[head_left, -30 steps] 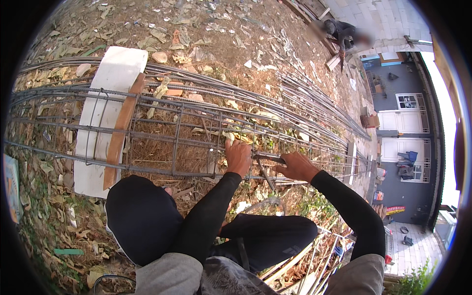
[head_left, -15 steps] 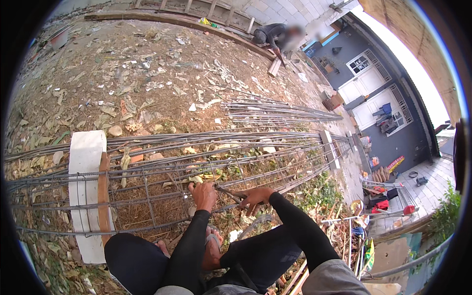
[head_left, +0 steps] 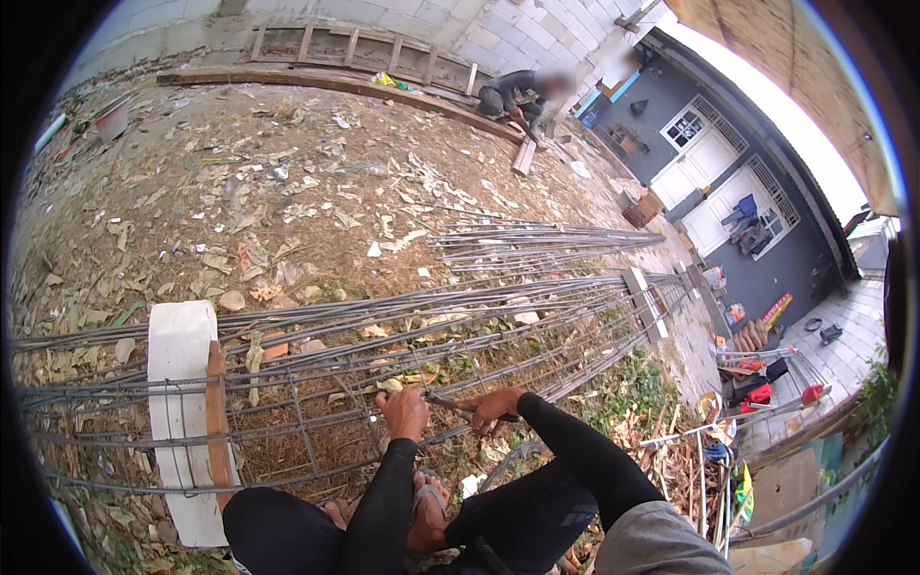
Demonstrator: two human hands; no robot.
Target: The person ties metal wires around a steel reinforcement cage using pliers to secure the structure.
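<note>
A long cage of steel reinforcing bars (head_left: 305,422) with square stirrups runs across in front of me. My left hand (head_left: 404,414) is at one of its bars, fingers curled; what they pinch is hidden. Just right of it, my right hand (head_left: 495,407) grips the handles of dark pincers (head_left: 448,402). The jaws of the pincers point left, close to my left fingertips at the cage. Whether the jaws bite on a wire is too small to tell.
A white block (head_left: 182,412) with a wooden strip supports the cage at left; another white support (head_left: 646,305) stands right. Loose bars (head_left: 537,240) lie beyond. A co-worker (head_left: 513,96) crouches near a long timber (head_left: 326,82). Dry leaves and debris litter the ground.
The view has tilted up, so the scene sits lower. My right fingers have closed more tightly round the pincers' handles. My left hand stays at the cage.
</note>
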